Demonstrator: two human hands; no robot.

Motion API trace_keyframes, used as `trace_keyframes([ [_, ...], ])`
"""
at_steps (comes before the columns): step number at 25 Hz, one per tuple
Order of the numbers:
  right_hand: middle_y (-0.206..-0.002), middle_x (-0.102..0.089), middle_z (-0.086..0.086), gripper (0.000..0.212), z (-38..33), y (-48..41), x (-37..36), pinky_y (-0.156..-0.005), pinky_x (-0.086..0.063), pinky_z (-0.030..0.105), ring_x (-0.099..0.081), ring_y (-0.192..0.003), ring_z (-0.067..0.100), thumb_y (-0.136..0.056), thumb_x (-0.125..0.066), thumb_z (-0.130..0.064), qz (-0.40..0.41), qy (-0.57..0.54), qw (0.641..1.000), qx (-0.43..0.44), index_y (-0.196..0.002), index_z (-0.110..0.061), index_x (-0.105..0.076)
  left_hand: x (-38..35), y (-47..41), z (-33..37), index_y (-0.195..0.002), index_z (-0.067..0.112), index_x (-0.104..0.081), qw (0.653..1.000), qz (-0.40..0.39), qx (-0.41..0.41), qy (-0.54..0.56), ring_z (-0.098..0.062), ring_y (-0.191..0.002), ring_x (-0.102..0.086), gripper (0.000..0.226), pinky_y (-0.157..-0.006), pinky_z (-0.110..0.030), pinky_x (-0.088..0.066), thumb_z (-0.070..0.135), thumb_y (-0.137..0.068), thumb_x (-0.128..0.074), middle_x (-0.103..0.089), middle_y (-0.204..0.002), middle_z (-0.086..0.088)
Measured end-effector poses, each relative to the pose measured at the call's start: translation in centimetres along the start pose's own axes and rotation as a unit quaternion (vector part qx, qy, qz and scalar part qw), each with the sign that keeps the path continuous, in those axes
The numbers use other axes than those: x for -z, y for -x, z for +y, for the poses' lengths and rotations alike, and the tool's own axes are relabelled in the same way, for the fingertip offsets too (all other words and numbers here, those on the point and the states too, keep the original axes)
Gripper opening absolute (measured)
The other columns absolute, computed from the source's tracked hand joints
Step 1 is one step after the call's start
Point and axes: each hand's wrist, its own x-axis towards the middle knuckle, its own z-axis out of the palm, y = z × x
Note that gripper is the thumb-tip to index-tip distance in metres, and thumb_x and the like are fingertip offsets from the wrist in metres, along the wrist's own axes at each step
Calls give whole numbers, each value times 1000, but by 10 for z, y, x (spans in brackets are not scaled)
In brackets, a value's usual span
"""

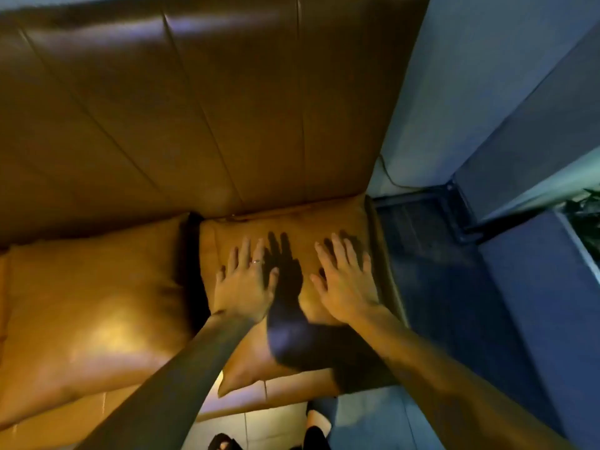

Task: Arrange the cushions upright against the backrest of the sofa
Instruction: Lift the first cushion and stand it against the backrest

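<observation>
A tan leather cushion [292,241] lies at the right end of the sofa, its far edge against the brown backrest [194,108]. My left hand [243,280], with a ring on one finger, rests flat on it with fingers spread. My right hand [345,284] lies flat on the same cushion a little to the right, fingers apart too. A second, larger tan cushion [94,303] sits to the left, its top edge touching the backrest; a dark gap separates the two cushions.
The sofa seat's front edge [246,407] shows below the cushions. Right of the sofa are a blue-grey wall [454,76], a dark floor corner [422,238] with a cable, and a plant [587,219] at the far right. My feet [311,433] stand on pale floor.
</observation>
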Motion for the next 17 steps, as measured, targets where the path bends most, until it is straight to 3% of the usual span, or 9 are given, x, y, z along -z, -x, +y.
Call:
trace_keyframes([
  [4, -167, -11, 10, 69, 11, -3, -36, -115, -16, 62, -9, -151, 34, -98, -37, -53, -47, -4, 999, 2, -158, -33, -10, -40, -12, -10, -159, 22, -13, 987, -97, 88, 93, -35, -151, -17, 67, -118, -46, -22, 47, -102, -39, -10, -168, -10],
  [7, -161, -23, 6, 64, 27, -16, -39, -111, -23, 61, -23, -146, 32, -96, -41, -52, 5, -101, 995, -24, -154, -37, -20, -55, -29, -20, -149, 8, -37, 974, -50, 144, 169, -43, -136, -40, 58, -110, -42, -33, 37, -101, -49, -37, -154, -21],
  [9, -160, -24, 6, 65, 42, -28, -38, -112, -24, 63, -26, -144, 34, -95, -46, -54, 34, -196, 971, -134, -152, -37, -22, -54, -41, -29, -138, 2, -46, 956, 3, 195, 218, -46, -127, -47, 51, -105, -43, -37, 33, -98, -56, -43, -142, -25],
  [10, -161, -24, 8, 69, 52, -34, -37, -113, -25, 64, -27, -144, 36, -94, -50, -55, 22, -261, 943, -207, -154, -35, -21, -53, -47, -35, -135, 2, -47, 940, 15, 230, 252, -46, -125, -48, 51, -104, -43, -39, 33, -97, -59, -43, -139, -25],
  [12, -160, -29, 11, 81, 69, -44, -34, -113, -29, 61, -33, -142, 39, -90, -62, -51, -17, -447, 835, -320, -157, -29, -21, -52, -54, -44, -136, 7, -44, 889, 14, 306, 341, -44, -122, -51, 58, -104, -46, -43, 36, -92, -66, -44, -138, -22],
  [13, -158, -34, 13, 85, 77, -48, -34, -113, -31, 57, -38, -140, 39, -88, -68, -46, -33, -535, 772, -342, -157, -24, -23, -50, -57, -47, -137, 9, -43, 852, 11, 337, 402, -42, -121, -53, 61, -104, -48, -45, 36, -90, -70, -47, -137, -20],
  [14, -156, -38, 14, 86, 83, -51, -33, -113, -33, 53, -41, -138, 38, -86, -72, -42, -47, -583, 733, -346, -156, -21, -26, -50, -60, -48, -137, 10, -43, 812, 8, 355, 464, -39, -118, -55, 62, -103, -48, -47, 35, -88, -72, -52, -132, -18],
  [17, -151, -45, 13, 85, 88, -52, -26, -108, -37, 50, -46, -132, 37, -79, -80, -33, -58, -588, 728, -349, -151, -19, -37, -42, -64, -48, -118, 17, -51, 721, 12, 378, 580, -31, -94, -63, 47, -82, -41, -53, 35, -84, -77, -63, -103, -10],
])
